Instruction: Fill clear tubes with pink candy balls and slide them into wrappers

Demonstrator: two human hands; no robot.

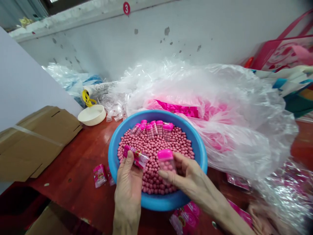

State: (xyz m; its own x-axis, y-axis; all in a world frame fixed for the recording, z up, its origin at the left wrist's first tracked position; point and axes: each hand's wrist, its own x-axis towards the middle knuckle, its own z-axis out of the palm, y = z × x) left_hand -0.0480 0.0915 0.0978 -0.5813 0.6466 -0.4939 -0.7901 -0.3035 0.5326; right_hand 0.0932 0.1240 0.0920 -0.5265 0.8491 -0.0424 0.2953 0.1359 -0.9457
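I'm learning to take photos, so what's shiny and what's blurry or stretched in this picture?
Head view: bright glare on the plastic bag and the wrappers at lower right; head view: the jar in the right hand looks a little soft; head view: the cardboard looks stretched toward the left edge, perhaps from a wide lens.

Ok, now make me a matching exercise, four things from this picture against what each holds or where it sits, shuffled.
1. Left hand
2. Right hand
3. Blue basin
4. White round dish

A. Holds many pink balls
B. Just below the yellow loop in the picture
C. Holds a printed pink wrapper
D. Holds a pink-capped container

Pairs: 1-C, 2-D, 3-A, 4-B.
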